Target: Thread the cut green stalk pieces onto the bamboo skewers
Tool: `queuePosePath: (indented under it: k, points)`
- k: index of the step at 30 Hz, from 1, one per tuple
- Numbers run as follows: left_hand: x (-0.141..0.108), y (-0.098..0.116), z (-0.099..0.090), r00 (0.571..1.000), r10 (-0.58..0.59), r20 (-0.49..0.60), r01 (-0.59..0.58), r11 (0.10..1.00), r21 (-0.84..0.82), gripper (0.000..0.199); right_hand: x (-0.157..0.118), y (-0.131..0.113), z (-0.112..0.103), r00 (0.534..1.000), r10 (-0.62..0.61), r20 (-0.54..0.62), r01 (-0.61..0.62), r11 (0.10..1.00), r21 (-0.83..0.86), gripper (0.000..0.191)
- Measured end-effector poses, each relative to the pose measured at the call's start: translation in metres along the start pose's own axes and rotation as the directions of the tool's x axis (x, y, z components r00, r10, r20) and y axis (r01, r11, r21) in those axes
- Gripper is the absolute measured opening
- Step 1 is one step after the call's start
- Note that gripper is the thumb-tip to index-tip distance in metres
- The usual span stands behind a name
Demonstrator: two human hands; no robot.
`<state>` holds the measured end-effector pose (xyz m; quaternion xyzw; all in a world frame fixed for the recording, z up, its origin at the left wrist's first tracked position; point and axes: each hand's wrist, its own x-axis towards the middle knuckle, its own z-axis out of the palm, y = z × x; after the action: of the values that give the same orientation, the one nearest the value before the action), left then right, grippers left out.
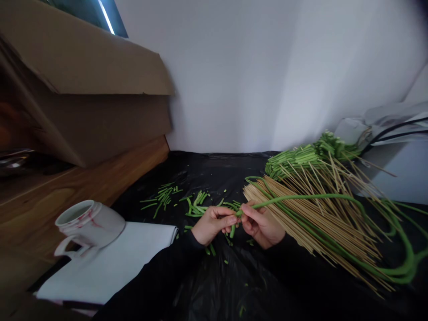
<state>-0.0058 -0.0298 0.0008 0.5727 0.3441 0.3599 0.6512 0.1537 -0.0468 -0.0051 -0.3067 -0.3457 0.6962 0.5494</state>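
Observation:
A long green bean (301, 196) runs from between my hands off to the right, over a heap of thin wooden skewers (321, 223). My left hand (216, 223) pinches its near end between thumb and fingers. Close beside it, my right hand (262, 225) grips the same bean with thumb and forefinger. Short cut bean pieces (197, 206) lie under and to the left of my hands on black plastic sheeting (207, 171). More long beans curve across the skewers at the right.
A white mug (90, 223) leans on a white sheet (133, 249) at the left. Behind it stands a large cardboard box (110, 116). Bundled green stalks (301, 160) lie back right, near a pale container (401, 169) with bags. A white wall (227, 80) rises behind.

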Motion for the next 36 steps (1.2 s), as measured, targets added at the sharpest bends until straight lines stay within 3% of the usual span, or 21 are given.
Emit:
queuePosePath:
  k: [7,18,24,28,32,36]
  points:
    - [0.003,0.0,0.004,0.985,0.052,-0.164,-0.074,0.989,-0.129,0.026,0.001,0.007,0.0,0.999,0.006,-0.053,-0.003,0.998,0.059,0.027]
    - [0.009,0.001,-0.009,0.973,0.077,-0.218,-0.106,0.987,-0.122,0.028,0.005,0.003,-0.006,0.994,0.05,-0.102,-0.035,0.989,0.147,0.025]
    - [0.01,0.013,-0.023,0.922,0.045,-0.384,-0.177,0.932,-0.316,0.024,0.007,0.003,-0.011,0.992,0.042,-0.118,-0.029,0.994,0.102,0.026]
    - [0.007,0.016,-0.023,0.971,0.007,-0.238,-0.112,0.897,-0.428,0.021,0.007,0.0,-0.01,0.995,0.037,-0.097,-0.029,0.996,0.085,0.026]
    - [0.005,0.012,-0.014,0.991,0.005,-0.133,-0.036,0.973,-0.226,0.031,0.005,0.002,-0.009,0.997,0.038,-0.072,-0.035,0.998,0.053,0.026]
    - [0.005,0.006,-0.012,0.996,-0.064,-0.055,0.061,0.996,-0.066,0.035,0.003,0.003,-0.007,0.998,0.041,-0.039,-0.044,0.996,-0.083,0.026]
